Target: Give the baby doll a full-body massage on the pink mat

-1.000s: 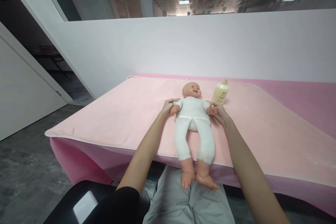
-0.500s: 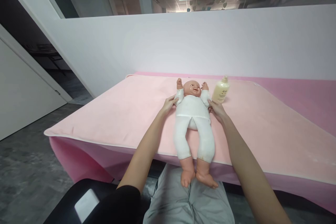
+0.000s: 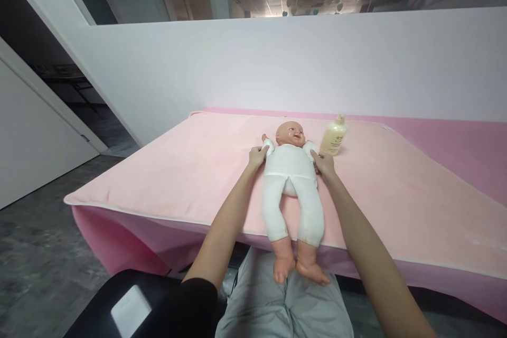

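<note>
A baby doll (image 3: 290, 161) with a white cloth body lies on its back, head away from me, its feet hanging past the table's front edge over my lap. My left hand (image 3: 258, 156) is closed round the doll's arm on the left side, thumb on the white sleeve. On the other side, my right hand (image 3: 324, 162) grips the doll's other arm, which is mostly hidden by my fingers. A pale yellow pump bottle (image 3: 334, 136) leans slightly just behind my right hand.
A light pink blanket (image 3: 166, 169) covers the table, over a darker pink cloth (image 3: 467, 148). Behind it rises a white wall (image 3: 277, 63) with a window above. A white device (image 3: 130, 310) lies on a black surface at lower left.
Both doll arms, raised beside its head before, are now bent lower and outward. My hands have shifted with them, and the doll's hand on the right is no longer visible by its head.
</note>
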Action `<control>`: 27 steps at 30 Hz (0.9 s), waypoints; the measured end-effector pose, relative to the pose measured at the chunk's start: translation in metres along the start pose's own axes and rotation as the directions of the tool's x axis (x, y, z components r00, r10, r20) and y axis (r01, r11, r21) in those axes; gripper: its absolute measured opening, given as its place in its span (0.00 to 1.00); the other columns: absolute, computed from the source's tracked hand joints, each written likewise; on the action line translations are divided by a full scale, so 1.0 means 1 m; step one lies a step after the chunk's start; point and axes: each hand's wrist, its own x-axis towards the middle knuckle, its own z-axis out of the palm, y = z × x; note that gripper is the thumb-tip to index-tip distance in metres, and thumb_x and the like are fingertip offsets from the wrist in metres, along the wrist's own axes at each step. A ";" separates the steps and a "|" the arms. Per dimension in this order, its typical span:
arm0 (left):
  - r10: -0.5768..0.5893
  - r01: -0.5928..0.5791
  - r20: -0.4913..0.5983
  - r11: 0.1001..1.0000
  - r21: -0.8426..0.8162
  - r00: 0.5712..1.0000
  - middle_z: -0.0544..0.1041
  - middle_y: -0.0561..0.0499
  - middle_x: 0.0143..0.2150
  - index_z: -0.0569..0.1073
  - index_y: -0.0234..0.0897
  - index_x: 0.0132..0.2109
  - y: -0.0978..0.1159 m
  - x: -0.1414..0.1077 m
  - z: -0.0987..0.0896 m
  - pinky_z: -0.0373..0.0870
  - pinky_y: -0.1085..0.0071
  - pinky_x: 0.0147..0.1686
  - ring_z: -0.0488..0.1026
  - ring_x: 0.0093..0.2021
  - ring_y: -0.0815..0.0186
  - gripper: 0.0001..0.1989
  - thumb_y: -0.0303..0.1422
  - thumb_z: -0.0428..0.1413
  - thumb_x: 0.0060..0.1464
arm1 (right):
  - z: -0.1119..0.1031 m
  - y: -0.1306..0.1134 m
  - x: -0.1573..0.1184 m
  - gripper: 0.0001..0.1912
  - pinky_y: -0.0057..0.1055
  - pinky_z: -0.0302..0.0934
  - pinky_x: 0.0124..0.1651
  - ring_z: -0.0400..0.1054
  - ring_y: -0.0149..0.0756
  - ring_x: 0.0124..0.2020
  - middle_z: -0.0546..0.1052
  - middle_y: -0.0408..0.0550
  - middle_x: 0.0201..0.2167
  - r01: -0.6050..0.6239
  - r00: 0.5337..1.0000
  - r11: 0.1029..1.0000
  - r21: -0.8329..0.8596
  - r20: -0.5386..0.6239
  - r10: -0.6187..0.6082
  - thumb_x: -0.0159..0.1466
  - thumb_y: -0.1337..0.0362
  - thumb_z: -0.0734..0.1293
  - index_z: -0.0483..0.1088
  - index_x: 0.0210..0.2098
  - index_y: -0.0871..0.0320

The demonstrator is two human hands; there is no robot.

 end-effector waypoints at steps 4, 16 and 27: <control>-0.003 0.035 0.150 0.977 -0.211 0.989 0.69 0.53 0.23 0.73 0.33 0.29 0.004 -0.006 -0.006 0.59 0.73 0.27 0.64 0.24 0.70 0.14 0.41 0.60 0.46 | -0.008 -0.003 -0.002 0.18 0.22 0.53 0.13 0.56 0.25 0.12 0.64 0.38 0.12 -0.037 0.994 0.990 0.136 0.112 0.022 0.53 0.51 0.72 0.64 0.21 0.57; 0.085 0.055 0.346 0.925 -0.377 0.934 0.75 0.52 0.30 0.77 0.34 0.36 0.016 -0.015 -0.016 0.60 0.74 0.28 0.67 0.30 0.69 0.20 0.24 0.53 0.30 | -0.028 -0.017 -0.008 0.17 0.23 0.62 0.26 0.67 0.27 0.25 0.76 0.43 0.28 -0.205 0.912 0.917 0.343 0.407 0.051 0.44 0.68 0.73 0.74 0.36 0.57; 0.042 0.039 0.214 0.933 -0.358 0.976 0.77 0.49 0.33 0.70 0.35 0.20 0.010 -0.011 -0.017 0.66 0.64 0.50 0.73 0.44 0.62 0.08 0.27 0.63 0.30 | -0.024 -0.015 -0.004 0.19 0.29 0.70 0.38 0.73 0.37 0.38 0.78 0.47 0.37 -0.325 0.891 0.867 0.377 0.429 0.147 0.43 0.72 0.65 0.75 0.35 0.56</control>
